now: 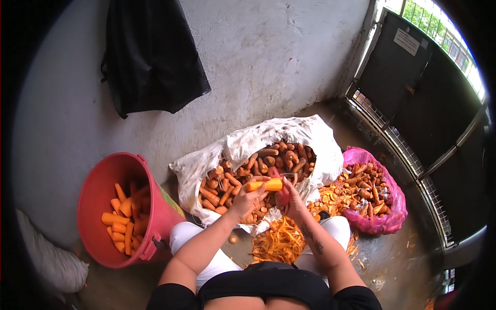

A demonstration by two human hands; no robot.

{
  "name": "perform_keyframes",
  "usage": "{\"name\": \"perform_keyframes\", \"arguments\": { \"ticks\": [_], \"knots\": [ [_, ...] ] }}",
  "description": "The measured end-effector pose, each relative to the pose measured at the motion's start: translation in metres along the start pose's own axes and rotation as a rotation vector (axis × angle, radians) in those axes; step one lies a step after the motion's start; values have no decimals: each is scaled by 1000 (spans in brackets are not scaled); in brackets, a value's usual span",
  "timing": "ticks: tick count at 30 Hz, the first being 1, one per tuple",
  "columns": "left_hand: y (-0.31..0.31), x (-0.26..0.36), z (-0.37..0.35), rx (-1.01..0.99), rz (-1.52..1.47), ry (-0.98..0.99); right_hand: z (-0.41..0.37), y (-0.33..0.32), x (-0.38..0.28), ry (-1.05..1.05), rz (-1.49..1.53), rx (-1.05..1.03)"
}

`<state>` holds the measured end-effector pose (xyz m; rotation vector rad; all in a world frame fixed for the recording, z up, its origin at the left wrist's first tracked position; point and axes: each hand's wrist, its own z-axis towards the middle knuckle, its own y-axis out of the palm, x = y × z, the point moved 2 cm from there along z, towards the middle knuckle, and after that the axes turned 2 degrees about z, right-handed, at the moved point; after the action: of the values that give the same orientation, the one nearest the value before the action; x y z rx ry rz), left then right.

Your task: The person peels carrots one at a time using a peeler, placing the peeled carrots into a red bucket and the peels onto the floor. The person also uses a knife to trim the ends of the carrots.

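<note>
My left hand [249, 199] is closed around a carrot [266, 185], held level, its orange surface peeled smooth. Close by on the right, my right hand [293, 202] grips a peeler [283, 196] with a red handle and a thin metal frame near the carrot's end. Behind both hands, a white sack [206, 160] lies open with many unpeeled carrots [211, 195] inside. Below them, orange peelings [279, 242] are heaped on the floor between my legs.
A red bucket [89, 206] with peeled carrots [120, 223] stands tilted at left. To the right is a pink bag [395, 209] of carrot scraps. A pale sack [54, 258] lies lower left. Black fabric [152, 57] hangs on the wall; a dark gate [413, 77] borders the right.
</note>
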<state>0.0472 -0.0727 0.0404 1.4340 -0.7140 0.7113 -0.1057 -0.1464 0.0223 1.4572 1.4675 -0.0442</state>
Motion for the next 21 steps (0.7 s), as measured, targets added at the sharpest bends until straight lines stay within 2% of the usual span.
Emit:
{"name": "perform_keyframes", "arguments": {
  "ticks": [1, 4, 5, 7, 10, 12, 13, 14, 16, 18, 19, 20, 21],
  "knots": [
    [5, -4, 0, -6, -19, 59, -4, -1, 1, 70, -18, 11],
    [14, -3, -5, -87, 473, 201, -9, 0, 2, -23, 83, 60],
    [16, -3, -6, -152, 533, 130, -10, -6, 0, -44, 77, -29],
    [30, 5, -21, -293, 409, -56, -11, -17, -2, -77, 46, -18],
    [42, 5, -36, -445, 91, -162, -19, -26, -6, -211, -124, -15],
    [40, 6, -37, -313, 95, -346, -24, -22, -9, -298, -244, -59],
    [37, 3, -33, -236, 288, -401, -40, -9, -15, -386, -306, -131],
    [27, -12, -26, -148, 588, -289, -33, -4, -5, -526, -345, -181],
    [30, -15, -21, -33, 904, -452, -45, -3, -3, -517, -611, -236],
    [29, -13, -18, 151, 1067, -77, -40, -18, 2, -687, -593, -105],
    [25, -9, -14, 222, 1204, 52, -48, -19, -4, -640, -495, -91],
    [20, -5, -11, 254, 1206, 44, -59, -19, -9, -593, -398, -81],
    [37, 15, -14, 294, 1415, 99, -66, -23, -11, -637, -443, -51]
  ]
}}
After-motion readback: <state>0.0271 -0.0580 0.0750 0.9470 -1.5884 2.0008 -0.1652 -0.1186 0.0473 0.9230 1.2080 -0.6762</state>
